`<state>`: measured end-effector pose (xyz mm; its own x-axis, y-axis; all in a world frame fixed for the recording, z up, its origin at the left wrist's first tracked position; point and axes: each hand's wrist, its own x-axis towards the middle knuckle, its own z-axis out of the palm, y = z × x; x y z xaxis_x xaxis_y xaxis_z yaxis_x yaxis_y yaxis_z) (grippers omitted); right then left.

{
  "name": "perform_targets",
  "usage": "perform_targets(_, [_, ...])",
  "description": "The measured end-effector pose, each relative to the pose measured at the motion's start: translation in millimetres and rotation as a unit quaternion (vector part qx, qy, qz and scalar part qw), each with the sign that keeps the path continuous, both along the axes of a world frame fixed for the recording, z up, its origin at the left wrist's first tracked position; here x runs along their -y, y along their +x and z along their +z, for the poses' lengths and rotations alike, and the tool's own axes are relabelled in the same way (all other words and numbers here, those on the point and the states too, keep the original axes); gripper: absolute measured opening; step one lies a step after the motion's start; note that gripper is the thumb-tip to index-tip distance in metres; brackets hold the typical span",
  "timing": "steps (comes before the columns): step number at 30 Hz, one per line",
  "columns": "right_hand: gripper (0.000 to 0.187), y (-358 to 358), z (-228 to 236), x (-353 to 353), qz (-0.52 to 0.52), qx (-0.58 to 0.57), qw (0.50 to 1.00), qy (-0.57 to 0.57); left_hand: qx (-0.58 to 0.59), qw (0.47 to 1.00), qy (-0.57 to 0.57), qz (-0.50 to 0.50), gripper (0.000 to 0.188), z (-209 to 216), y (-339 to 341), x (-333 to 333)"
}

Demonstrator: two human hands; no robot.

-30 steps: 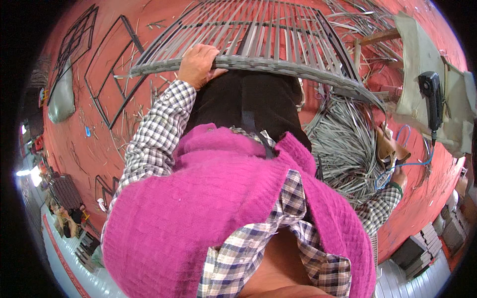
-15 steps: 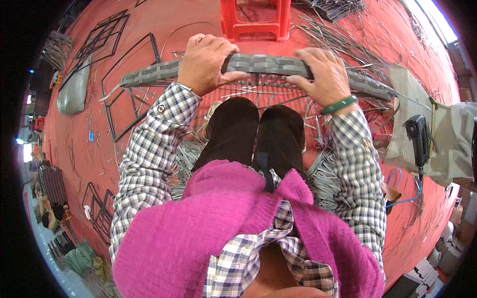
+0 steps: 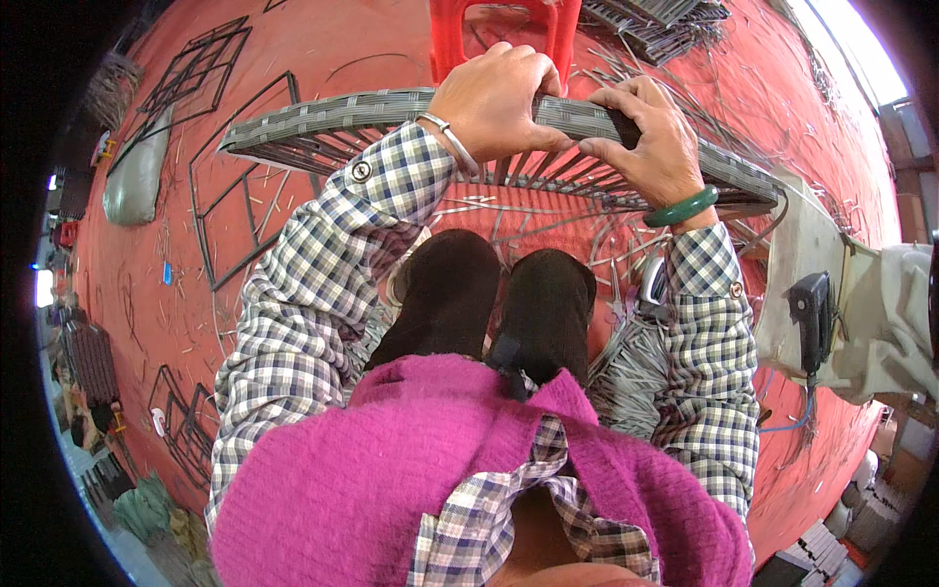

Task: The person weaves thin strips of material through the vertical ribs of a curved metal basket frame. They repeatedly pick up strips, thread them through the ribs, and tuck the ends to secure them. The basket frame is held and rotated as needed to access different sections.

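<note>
The woven panel stands on edge above my knees, over the red floor. My left hand is clenched over its top rim; my right hand pinches the same rim just beside it. With both grips bunched together, the long left end could sag or twist, I judge. Half a second ago my hands were wider apart.

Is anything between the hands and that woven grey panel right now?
Nothing visible. The left hand and right hand both already grip the top edge of the woven grey panel, fingers curled over it, side by side.
</note>
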<state>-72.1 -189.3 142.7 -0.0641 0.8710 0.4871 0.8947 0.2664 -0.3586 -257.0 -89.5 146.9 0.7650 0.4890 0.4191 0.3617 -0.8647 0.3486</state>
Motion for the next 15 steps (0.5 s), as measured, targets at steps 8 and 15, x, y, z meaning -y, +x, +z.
perform_targets(8, [0.036,8.4,6.3,-7.7,0.023,-0.023,0.999,0.008,0.026,0.999,0.013,-0.020,0.042,2.5,7.8,-10.9])
perform_targets(15, [0.040,12.0,7.9,-6.9,0.021,-0.005,1.000,0.007,0.029,0.999,0.015,-0.029,0.041,3.6,11.0,-11.0])
